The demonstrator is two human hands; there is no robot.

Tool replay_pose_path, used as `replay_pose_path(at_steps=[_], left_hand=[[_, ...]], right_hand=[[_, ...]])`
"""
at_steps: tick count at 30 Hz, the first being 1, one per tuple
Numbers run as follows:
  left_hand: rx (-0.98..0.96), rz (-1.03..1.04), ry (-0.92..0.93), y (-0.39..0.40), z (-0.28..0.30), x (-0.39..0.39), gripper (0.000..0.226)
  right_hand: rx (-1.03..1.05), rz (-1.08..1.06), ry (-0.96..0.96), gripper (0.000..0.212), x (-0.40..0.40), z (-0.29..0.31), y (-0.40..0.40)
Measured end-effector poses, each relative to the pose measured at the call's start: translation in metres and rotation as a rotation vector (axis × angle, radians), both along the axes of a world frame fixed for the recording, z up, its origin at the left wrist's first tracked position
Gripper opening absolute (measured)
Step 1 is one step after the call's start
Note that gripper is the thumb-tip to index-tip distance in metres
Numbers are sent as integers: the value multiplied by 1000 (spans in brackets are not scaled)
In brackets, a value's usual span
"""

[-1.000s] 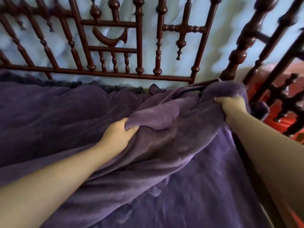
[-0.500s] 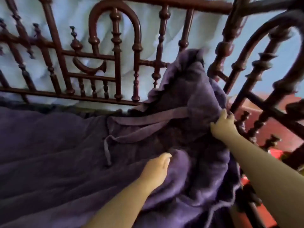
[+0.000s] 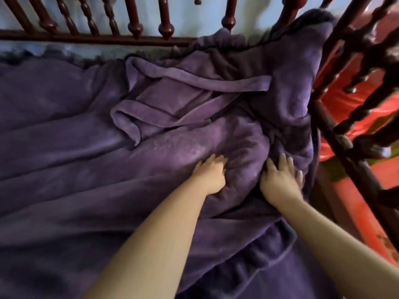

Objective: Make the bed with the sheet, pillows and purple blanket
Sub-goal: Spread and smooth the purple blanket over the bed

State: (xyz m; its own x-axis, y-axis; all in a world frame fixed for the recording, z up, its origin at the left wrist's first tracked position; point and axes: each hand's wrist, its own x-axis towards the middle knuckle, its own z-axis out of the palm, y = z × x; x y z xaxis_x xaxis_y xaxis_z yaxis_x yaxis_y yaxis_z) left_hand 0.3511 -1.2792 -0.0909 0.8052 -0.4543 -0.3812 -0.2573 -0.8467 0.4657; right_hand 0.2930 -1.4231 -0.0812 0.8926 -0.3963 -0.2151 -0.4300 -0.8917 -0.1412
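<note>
Both hands, left and right, press rumpled purple blanket.

A dark red turned-wood headboard stands against a pale blue wall. At the right, a matching side rail crosses a red floor.
</note>
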Motion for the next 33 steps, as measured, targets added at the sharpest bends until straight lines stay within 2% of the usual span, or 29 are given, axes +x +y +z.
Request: replay_pose_path(at_steps=[2, 5, 6, 8, 11, 14, 18, 20, 21, 23, 25, 28, 30, 33], left_hand=[[24, -2, -39, -1, -4, 0, 51], [-42, 19, -106, 1, -2, -10, 48], [-78, 39, -131, 3, -1, -17, 46], [-165, 98, -193, 10, 2, -33, 39], [-212, 60, -418, 24, 8, -60, 42], [27, -49, -581, 58, 10, -79, 47], [308, -11, -521, 134, 19, -117, 55], [387, 92, -470, 166, 26, -134, 61], [411, 152, -381, 177, 32, -142, 63], [433, 210, -268, 206, 37, -160, 66], [407, 132, -283, 231, 38, -178, 66], [337, -32, -263, 270, 52, -218, 71], [317, -32, -314, 305, 56, -245, 65], [392, 11, -354, 349, 70, -285, 54]], right_hand=[[61, 15, 0, 51, -44, -8, 34], [137, 1, 30, 62, -102, -30, 75], [121, 2, -25, 65, -109, -37, 78], [88, 0, -127, 58, -111, -47, 77], [74, -7, -178, 57, -110, -54, 78], [84, -38, -235, 69, -110, -54, 76], [119, -48, -220, 84, -108, -54, 80], [107, -45, -199, 78, -108, -50, 81], [81, -39, -184, 71, -106, -47, 82], [-29, -22, -108, 58, -104, -35, 90], [-117, -10, 31, 50, -106, -24, 92], [-160, 147, 188, 59, -133, -18, 93], [-149, 269, 307, 60, -152, -37, 86], [-77, 281, 520, 68, -194, -52, 85]])
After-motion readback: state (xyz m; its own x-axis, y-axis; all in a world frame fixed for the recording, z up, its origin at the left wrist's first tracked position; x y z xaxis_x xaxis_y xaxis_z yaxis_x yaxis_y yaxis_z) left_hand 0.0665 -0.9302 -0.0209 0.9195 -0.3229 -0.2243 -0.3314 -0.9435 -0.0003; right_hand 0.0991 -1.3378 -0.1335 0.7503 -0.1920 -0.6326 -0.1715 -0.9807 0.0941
